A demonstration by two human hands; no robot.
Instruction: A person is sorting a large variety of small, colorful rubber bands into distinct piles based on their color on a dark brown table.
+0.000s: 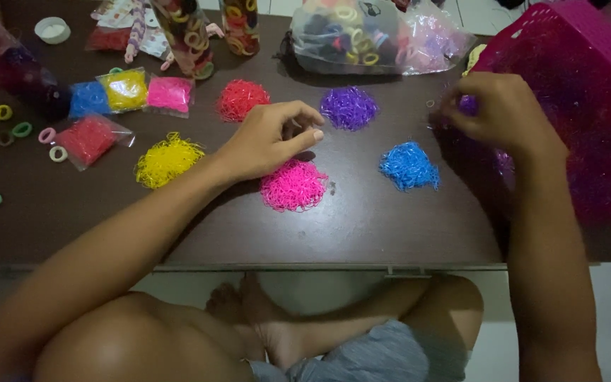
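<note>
Station: dark brown low table (362, 226), viewed from above; person seated cross-legged at its near edge.
Left hand: left hand (266, 141) hovers above the pink pile (293, 185), thumb and forefinger pinched together at the tips; whether a band sits between them cannot be told.
Right hand: right hand (493, 110) rests at the rim of the magenta basket (588, 78), fingers curled shut on a small purple clump (469, 105).
Hands, relation: well apart, one at table centre, one at the right edge.
Sorted piles: red pile (243, 99), purple pile (348, 107), blue pile (409, 166), yellow pile (167, 160); all separate, none touching.
Work item: loose small elastic bands, mixed stock in the basket, sorted stock in the piles.
Method note: judged best to pinch few bands at a time, release directly over the matching colour, and keep gaps between piles so colours do not mingle.
Risk: the purple clump is held nearer the blue pile than the purple one; a drop short would contaminate.
Small packets: clear square packets at upper left, a blue packet (88, 99), a yellow packet (125, 88) and a pink packet (169, 93) in a row, a red packet (88, 140) below them.
Large bags: two clear plastic bags (362, 35) of mixed hair ties at the far edge.
Containers: two clear tubes (196, 35) of coloured rings at top centre.
Loose items: fabric ring ties (22, 129) at far left.
Labels: none legible.
</note>
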